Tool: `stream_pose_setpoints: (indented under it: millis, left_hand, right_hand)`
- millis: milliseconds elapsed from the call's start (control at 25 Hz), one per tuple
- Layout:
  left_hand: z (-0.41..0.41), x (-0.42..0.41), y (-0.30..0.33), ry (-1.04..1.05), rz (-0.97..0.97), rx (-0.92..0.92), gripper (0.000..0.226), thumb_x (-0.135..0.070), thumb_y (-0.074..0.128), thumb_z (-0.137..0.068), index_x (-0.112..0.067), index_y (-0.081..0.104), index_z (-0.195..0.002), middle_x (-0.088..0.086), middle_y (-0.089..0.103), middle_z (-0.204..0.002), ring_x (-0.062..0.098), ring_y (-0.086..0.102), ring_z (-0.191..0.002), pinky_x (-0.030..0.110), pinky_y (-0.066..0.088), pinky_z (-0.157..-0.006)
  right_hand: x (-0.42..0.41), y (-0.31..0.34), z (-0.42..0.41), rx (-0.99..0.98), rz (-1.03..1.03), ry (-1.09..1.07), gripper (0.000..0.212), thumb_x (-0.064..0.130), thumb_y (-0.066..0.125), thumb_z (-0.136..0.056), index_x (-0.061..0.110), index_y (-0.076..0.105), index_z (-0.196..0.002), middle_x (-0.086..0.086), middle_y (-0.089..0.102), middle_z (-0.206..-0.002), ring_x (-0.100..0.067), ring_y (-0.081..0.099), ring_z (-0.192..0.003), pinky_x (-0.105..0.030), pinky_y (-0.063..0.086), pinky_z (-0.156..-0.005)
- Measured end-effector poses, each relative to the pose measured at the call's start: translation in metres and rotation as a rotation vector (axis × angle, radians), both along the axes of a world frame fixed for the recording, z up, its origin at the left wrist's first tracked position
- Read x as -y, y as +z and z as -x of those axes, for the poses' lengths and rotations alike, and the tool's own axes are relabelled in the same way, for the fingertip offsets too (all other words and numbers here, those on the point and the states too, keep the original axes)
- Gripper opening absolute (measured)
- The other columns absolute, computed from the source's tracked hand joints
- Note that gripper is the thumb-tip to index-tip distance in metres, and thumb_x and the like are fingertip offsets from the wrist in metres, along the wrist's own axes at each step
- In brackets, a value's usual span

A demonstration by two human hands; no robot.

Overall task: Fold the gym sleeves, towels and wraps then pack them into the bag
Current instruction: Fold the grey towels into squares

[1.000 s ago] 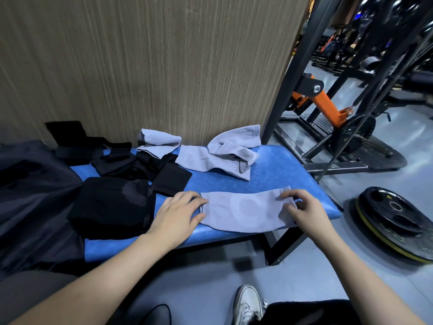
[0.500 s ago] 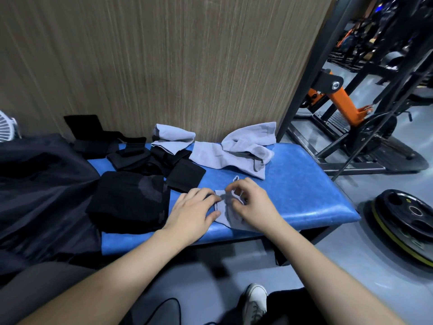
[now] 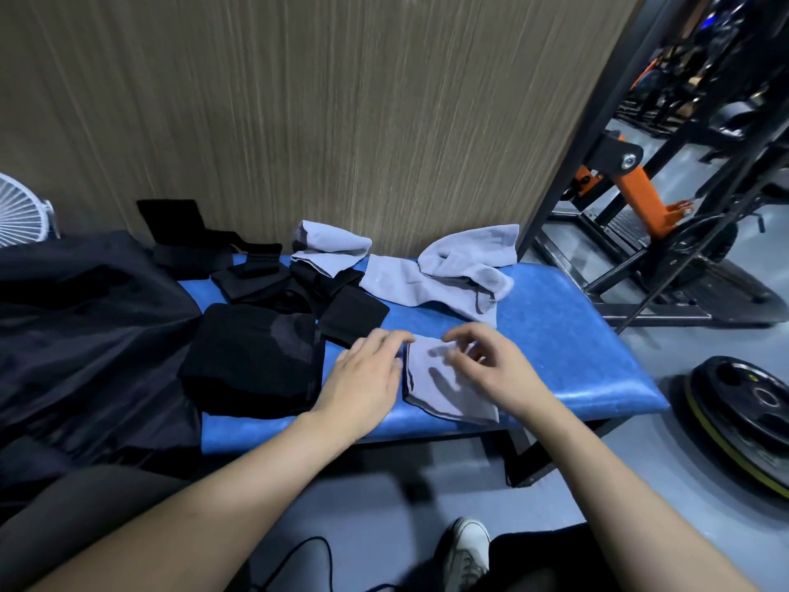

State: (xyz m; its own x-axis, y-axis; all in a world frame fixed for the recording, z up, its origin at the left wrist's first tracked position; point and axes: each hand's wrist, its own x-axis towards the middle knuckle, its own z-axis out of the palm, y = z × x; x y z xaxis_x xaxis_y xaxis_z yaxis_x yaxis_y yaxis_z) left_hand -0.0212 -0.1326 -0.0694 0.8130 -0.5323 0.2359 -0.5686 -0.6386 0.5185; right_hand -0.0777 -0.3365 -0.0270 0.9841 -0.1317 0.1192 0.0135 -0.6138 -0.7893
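A grey gym sleeve, folded in half, lies on the front of the blue bench. My left hand rests flat on the bench, its fingertips touching the sleeve's left edge. Just above the sleeve hovers my right hand, fingers loosely curled and holding nothing. More grey sleeves lie crumpled at the back, with another grey piece near the wall. A folded black cloth sits left of my hand, and black wraps lie behind it. The dark bag spreads over the bench's left end.
A wood-grain wall stands right behind the bench. A black and orange gym rack is at the right, and a weight plate lies on the floor. A white fan shows at the far left. My shoe is below the bench.
My right hand carried the sleeve's right end over to the left end, folding it in half, then let go and lifted slightly. My left hand stayed at the left edge.
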Motion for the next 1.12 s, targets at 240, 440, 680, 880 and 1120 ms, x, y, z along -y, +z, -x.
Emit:
stream_pose_setpoints:
  millis: [240,440,680,880,1120]
  left_hand:
    - [-0.004,0.009,0.003,-0.16,-0.137,0.058,0.044,-0.036,0.042,-0.103,-0.034,0.042,-0.146,-0.018,0.029,-0.157,0.006,0.018,-0.146,0.031,0.022,-0.116]
    - [-0.014,0.006,0.006,-0.221,-0.365,0.018,0.052,-0.044,0.037,-0.104,-0.04,0.026,-0.154,-0.021,0.015,-0.162,0.007,0.009,-0.151,0.031,0.008,-0.118]
    - [-0.008,0.008,0.016,-0.217,-0.234,0.011,0.054,-0.054,0.044,-0.098,-0.039,0.036,-0.15,-0.02,0.023,-0.16,0.002,0.017,-0.146,0.027,0.009,-0.118]
    - [-0.015,0.009,0.017,-0.258,-0.333,-0.007,0.06,-0.059,0.053,-0.091,-0.041,0.04,-0.146,-0.021,0.028,-0.156,0.006,0.019,-0.146,0.031,0.009,-0.12]
    - [-0.049,0.026,0.038,-0.009,-0.129,-0.061,0.026,-0.039,0.054,-0.095,-0.033,0.063,-0.118,-0.012,0.06,-0.121,0.015,0.053,-0.117,0.033,0.037,-0.101]
  right_hand:
    - [0.048,-0.01,0.015,-0.132,0.26,0.062,0.035,0.01,0.081,-0.076,0.027,0.069,-0.105,0.007,0.049,-0.104,-0.011,0.055,-0.085,-0.015,0.043,-0.08]
    - [0.06,-0.023,0.015,-0.198,0.359,0.109,0.044,0.025,0.083,-0.075,0.031,0.067,-0.115,0.023,0.045,-0.11,-0.018,0.048,-0.109,-0.033,0.042,-0.098]
    - [0.061,-0.019,0.014,-0.022,0.314,0.041,0.031,0.035,0.076,-0.074,0.034,0.07,-0.105,0.012,0.051,-0.106,-0.017,0.05,-0.107,-0.029,0.041,-0.096]
    - [0.063,-0.019,0.012,-0.228,0.452,0.075,0.031,0.034,0.079,-0.077,0.039,0.066,-0.105,0.015,0.049,-0.104,-0.015,0.045,-0.099,-0.031,0.038,-0.093]
    - [0.075,-0.019,-0.014,-0.038,0.179,-0.256,0.019,0.024,0.074,-0.084,0.033,0.065,-0.099,0.003,0.061,-0.094,-0.017,0.06,-0.088,-0.039,0.048,-0.088]
